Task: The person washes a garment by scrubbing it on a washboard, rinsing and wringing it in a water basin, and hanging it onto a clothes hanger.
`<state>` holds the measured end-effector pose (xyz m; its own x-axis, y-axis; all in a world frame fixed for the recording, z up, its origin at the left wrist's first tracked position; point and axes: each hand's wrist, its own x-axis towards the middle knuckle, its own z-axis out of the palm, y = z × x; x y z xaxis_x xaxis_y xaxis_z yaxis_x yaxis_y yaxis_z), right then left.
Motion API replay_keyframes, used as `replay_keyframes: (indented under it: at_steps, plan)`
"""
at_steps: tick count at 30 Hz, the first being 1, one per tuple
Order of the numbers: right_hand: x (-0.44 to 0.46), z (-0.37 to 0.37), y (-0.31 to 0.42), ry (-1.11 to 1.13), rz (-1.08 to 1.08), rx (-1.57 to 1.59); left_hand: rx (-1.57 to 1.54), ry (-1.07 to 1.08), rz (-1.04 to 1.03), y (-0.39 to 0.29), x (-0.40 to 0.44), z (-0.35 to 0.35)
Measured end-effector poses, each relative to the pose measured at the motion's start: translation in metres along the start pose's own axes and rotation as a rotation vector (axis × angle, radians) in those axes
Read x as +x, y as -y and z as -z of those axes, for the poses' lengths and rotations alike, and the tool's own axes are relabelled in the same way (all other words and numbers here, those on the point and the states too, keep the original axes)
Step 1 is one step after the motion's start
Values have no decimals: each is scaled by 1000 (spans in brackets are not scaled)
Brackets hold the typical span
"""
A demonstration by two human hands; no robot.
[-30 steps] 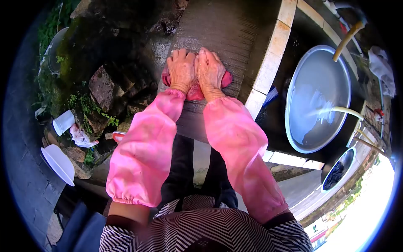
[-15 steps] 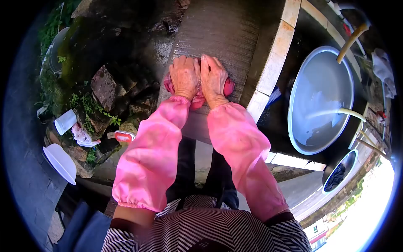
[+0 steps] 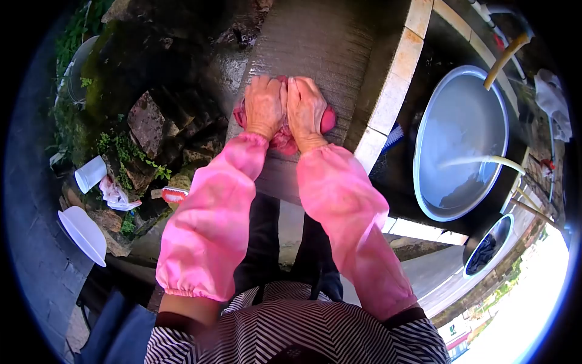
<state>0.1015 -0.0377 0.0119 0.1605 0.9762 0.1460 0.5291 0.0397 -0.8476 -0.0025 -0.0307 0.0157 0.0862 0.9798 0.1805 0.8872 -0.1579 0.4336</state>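
A wet pink cloth [image 3: 283,143] lies bunched on a grey ridged washing slab [image 3: 315,42]. My left hand [image 3: 265,104] presses down on it, fingers curled over its far side. Close beside, thumbs almost touching, my right hand [image 3: 305,108] grips the same cloth. Pink fabric shows between the two hands and sticks out past the outer edge of each. The fingertips are partly hidden. Both forearms wear pink sleeve covers.
On the right, beyond a tiled ledge [image 3: 393,88], a large basin [image 3: 464,145] takes water from a hose [image 3: 506,162]. A smaller basin [image 3: 508,233] holds dark cloth. To the left are rocks [image 3: 147,118], a red-and-white brush [image 3: 174,195], a white cup [image 3: 91,174] and a white bowl [image 3: 83,235].
Both hands have shifted slightly away from my body, still on the cloth. The whole view has moved a little to the left.
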Motion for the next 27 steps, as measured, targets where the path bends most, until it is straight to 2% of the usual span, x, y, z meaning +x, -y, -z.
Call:
replay_keyframes:
  at_steps: [2,3,5,6,8,10,12,14,16,20,21,22,24,26,27]
  plan:
    - [4,9,5,19,98,-69,63,-60,24,-7,5,8]
    - [-10,20,14,22,69,-66,86,-13,92,-13,-6,15]
    - [-58,45,29,35,-75,-26,-103,113,184,-30,-39,46]
    - [-80,59,44,67,-163,8,-185,17,137,-38,-61,56]
    - [-113,74,58,65,-114,68,-205,-96,16,-47,-95,71]
    - [-119,55,53,42,-32,37,-139,-109,-116,-29,-106,54]
    - [-77,21,19,-42,-6,5,-124,12,-148,-6,-64,26]
    - [-23,4,8,-43,60,-9,-91,23,-107,5,-16,7]
    - [-7,6,0,48,86,-13,4,-6,-52,3,-4,2]
    - [-28,44,14,118,112,-176,119,-7,167,-28,-24,37]
    - [-46,57,22,121,133,-204,-16,28,283,-33,-40,44]
    - [-70,68,33,155,48,-191,-85,54,312,-40,-57,55]
    - [-106,77,50,81,-82,-105,-178,-101,139,-47,-87,65]
    - [-119,64,47,31,-154,-33,-82,-131,-58,-35,-106,56]
    - [-107,48,39,-51,-88,-6,-94,-110,-117,-27,-97,46]
